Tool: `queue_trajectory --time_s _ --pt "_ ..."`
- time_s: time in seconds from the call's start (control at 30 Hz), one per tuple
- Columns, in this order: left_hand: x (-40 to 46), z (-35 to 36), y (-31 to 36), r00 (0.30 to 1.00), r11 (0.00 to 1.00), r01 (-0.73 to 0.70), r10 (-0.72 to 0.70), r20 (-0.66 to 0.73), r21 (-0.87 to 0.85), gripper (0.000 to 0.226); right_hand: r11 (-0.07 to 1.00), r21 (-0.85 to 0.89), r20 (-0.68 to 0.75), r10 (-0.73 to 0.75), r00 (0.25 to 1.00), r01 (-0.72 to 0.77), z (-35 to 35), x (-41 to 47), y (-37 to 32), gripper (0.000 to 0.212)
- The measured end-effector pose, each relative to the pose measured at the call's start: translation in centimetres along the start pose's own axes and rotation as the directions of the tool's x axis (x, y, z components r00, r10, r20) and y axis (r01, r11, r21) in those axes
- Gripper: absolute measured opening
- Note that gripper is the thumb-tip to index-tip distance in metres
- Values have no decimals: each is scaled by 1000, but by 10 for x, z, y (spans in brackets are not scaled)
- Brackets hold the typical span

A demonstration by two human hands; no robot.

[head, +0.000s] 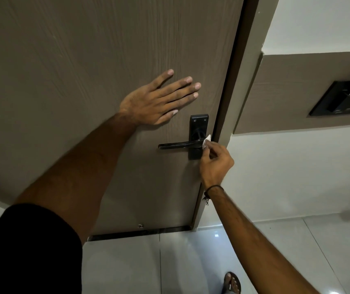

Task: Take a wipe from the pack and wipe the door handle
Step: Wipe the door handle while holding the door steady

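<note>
A black lever door handle (177, 144) on a black backplate (198, 122) sits near the right edge of a brown wood-grain door (85, 60). My right hand (215, 164) pinches a small white wipe (206, 141) and presses it against the pivot end of the lever, by the backplate. My left hand (159, 100) lies flat on the door with its fingers spread, just above and left of the handle, holding nothing. The wipe pack is not in view.
The door frame (240, 102) runs down just right of the handle. A black wall panel (344, 98) hangs on the wall at the far right. Glossy white floor tiles (191, 262) lie below, with my sandalled foot (232, 283) at the bottom edge.
</note>
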State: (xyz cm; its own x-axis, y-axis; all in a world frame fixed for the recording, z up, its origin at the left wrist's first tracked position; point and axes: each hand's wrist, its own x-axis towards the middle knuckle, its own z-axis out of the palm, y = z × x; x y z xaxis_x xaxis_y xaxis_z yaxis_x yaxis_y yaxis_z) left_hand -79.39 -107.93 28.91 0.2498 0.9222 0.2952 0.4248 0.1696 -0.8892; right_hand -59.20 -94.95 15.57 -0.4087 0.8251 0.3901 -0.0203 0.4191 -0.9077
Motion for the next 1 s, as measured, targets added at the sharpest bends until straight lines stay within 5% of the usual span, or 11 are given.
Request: queue_trajectory --time_s 0.57,0.7,0.83,1.0 --pt "1 -5 -1 999 1000 25 -25 27 14 69 996 0 64 -93 994 93 27 -39 -21 9" --pt "2 -8 -2 998 999 35 -37 54 34 69 974 -90 247 -181 952 209 48 -55 -29 15" --pt "3 -12 -4 995 999 47 -49 84 24 68 963 -47 543 -198 816 265 68 -56 -49 21" --pt "-20 -30 9 974 986 168 -164 156 -17 62 976 37 624 -192 758 216 57 -48 -65 9"
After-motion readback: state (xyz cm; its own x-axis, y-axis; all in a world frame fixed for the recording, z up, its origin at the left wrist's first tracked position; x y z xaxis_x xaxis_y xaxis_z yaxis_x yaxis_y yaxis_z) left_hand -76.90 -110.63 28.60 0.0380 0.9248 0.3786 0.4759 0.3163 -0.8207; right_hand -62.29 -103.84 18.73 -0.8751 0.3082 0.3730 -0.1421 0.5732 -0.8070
